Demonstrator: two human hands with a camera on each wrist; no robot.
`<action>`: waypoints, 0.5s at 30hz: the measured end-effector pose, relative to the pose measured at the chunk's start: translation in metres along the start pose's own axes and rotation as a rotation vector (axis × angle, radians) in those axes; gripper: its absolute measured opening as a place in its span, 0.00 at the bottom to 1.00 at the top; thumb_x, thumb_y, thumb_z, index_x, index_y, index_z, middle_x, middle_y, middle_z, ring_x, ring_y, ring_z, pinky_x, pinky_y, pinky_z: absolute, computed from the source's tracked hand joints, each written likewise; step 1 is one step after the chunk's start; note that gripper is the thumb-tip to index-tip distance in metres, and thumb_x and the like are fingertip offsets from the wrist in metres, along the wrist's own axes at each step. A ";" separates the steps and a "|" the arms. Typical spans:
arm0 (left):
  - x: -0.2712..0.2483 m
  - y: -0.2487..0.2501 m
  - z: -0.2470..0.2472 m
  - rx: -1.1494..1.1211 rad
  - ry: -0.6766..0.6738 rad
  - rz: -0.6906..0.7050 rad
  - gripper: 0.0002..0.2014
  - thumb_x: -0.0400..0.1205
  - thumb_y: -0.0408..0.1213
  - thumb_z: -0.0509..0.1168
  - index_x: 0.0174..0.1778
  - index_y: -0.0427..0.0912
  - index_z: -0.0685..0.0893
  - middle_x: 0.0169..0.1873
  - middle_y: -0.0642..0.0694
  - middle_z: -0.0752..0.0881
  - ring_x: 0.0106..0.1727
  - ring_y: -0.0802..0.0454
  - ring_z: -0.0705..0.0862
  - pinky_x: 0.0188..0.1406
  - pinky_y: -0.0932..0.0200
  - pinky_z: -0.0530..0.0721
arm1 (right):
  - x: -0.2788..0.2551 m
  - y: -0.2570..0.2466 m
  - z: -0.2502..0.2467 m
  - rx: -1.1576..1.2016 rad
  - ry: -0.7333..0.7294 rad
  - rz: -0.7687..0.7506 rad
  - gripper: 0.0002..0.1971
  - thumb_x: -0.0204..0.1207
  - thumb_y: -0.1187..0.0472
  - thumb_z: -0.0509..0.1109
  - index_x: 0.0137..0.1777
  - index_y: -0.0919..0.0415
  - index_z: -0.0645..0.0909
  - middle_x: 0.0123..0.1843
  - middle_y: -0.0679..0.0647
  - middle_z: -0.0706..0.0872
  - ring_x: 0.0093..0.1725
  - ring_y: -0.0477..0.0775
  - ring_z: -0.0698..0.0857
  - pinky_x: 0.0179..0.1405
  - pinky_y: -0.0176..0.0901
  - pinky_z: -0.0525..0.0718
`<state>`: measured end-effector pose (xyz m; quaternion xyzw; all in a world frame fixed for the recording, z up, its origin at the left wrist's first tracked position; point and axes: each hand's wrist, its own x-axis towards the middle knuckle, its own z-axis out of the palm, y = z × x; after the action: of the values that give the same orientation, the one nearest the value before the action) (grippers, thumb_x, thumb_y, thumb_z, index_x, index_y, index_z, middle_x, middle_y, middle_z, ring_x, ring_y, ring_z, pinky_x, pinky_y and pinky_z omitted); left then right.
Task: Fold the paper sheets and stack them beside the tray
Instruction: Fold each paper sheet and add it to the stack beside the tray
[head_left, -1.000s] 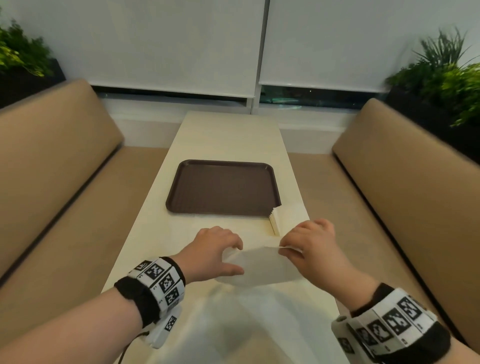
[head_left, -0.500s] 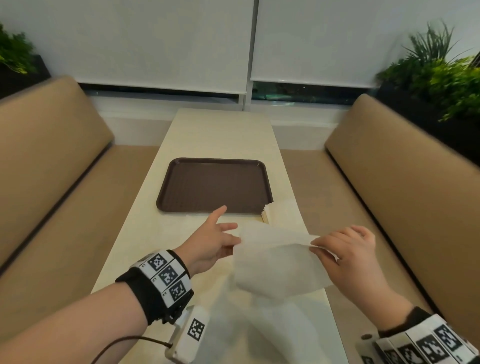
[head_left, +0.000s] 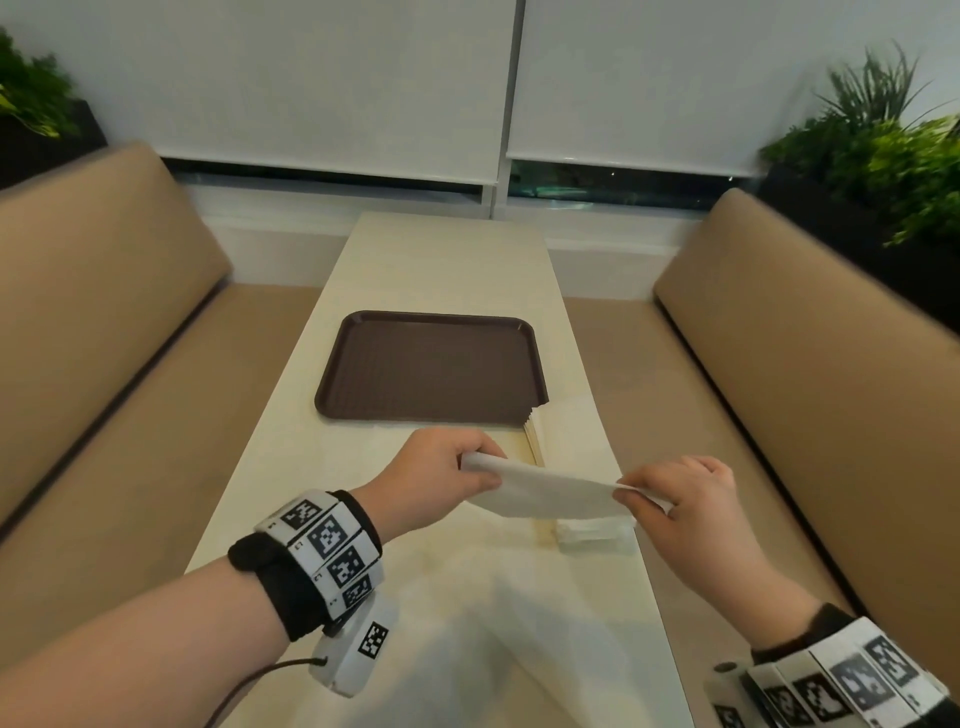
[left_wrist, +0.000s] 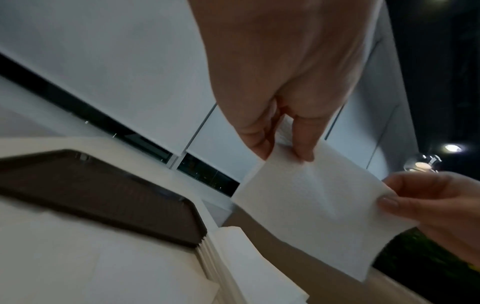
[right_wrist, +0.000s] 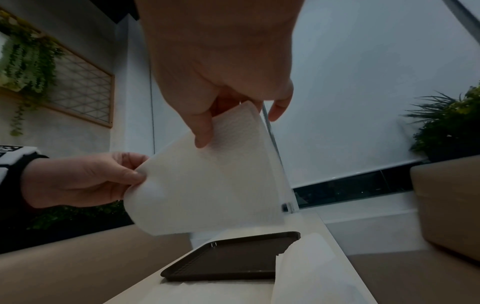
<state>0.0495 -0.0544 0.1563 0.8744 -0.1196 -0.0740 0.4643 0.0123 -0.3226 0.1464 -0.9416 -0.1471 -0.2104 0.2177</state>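
Between the two hands, above the near half of the table (head_left: 447, 260), a folded white paper sheet (head_left: 550, 493) is held in the air, stretched flat from one grip to the other. The left hand (head_left: 436, 483) pinches the sheet's left end between thumb and curled fingers; the left wrist view shows the fingertips (left_wrist: 303, 152) closed on the paper's upper edge. The right hand (head_left: 685, 499) pinches the right end the same way, thumb (right_wrist: 203, 131) pressed on the face of the sheet with the fingers behind it. The body of the paper spans the gap between the grips and hangs a little below them, clear of the tabletop.

Just beyond the sheet, a stack of folded sheets (head_left: 563, 434) lies on the table, touching the near right corner of the brown tray (head_left: 431, 364), which sits in the middle of the table. More unfolded white paper (head_left: 493, 623) is spread over the near end of the table, below the forearms. Tan bench seats (head_left: 104, 322) run along the left and right, with green plants (head_left: 893, 140) in the far corners.
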 end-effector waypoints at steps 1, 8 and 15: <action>0.000 0.000 -0.001 0.030 0.006 0.016 0.06 0.77 0.34 0.72 0.41 0.52 0.88 0.37 0.59 0.86 0.37 0.65 0.79 0.33 0.75 0.73 | -0.001 0.002 0.001 0.014 -0.054 0.010 0.04 0.71 0.55 0.72 0.36 0.50 0.86 0.31 0.24 0.75 0.34 0.36 0.74 0.55 0.48 0.71; 0.010 0.012 -0.001 0.336 -0.159 0.188 0.05 0.79 0.41 0.70 0.48 0.49 0.90 0.43 0.48 0.86 0.51 0.57 0.76 0.52 0.61 0.74 | -0.002 -0.041 0.021 0.005 -0.417 0.122 0.17 0.77 0.42 0.66 0.63 0.45 0.79 0.50 0.41 0.84 0.53 0.50 0.80 0.55 0.45 0.73; 0.047 0.000 0.010 0.192 -0.033 0.179 0.13 0.80 0.45 0.69 0.61 0.53 0.85 0.50 0.65 0.81 0.56 0.61 0.76 0.50 0.74 0.71 | 0.007 -0.027 0.046 0.326 -0.339 0.523 0.15 0.83 0.61 0.60 0.34 0.59 0.65 0.31 0.49 0.72 0.31 0.48 0.71 0.30 0.36 0.67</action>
<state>0.0921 -0.0757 0.1502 0.8993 -0.2113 -0.0347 0.3814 0.0242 -0.2762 0.1214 -0.9218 0.0335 0.0382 0.3843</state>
